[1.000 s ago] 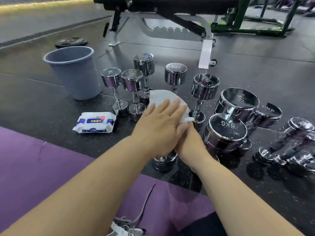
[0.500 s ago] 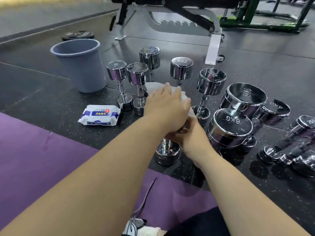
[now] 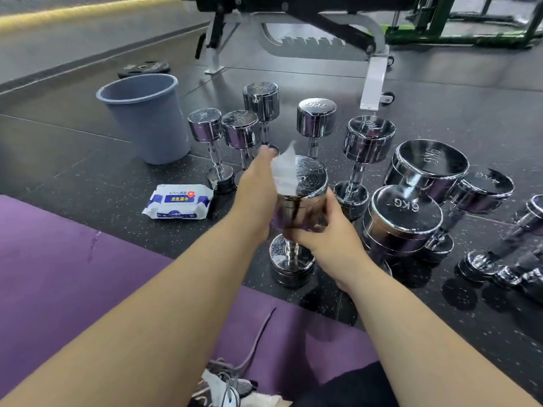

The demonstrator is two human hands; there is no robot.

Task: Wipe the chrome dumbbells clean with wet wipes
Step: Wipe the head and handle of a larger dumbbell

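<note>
The dumbbell [image 3: 305, 183] being cleaned stands on end on the floor [image 3: 88, 177] mid-view, with the other dumbbells [image 3: 367, 142] ranged around it from 11 o'clock to 3 o'clock. A second ago the left hand [image 3: 257, 189] lay flat on the wipe [image 3: 283, 174] over the top face. Now hand and wipe have slid off to the head's 9 o'clock side, the wipe blurred with one corner standing up, and the bare face shows wet streaks. The right hand [image 3: 329, 233] has its grip closed round the underside of the top head, thumb up the 3 o'clock side, steadying it. The left's grip on the wipe I cannot tell — its palm side is hidden. The face looks done, so the head's wall likely comes next, then probably the handle and lower head. The pack [image 3: 179, 201] lies at 9 o'clock, the bin [image 3: 144, 121] at 10 o'clock
</note>
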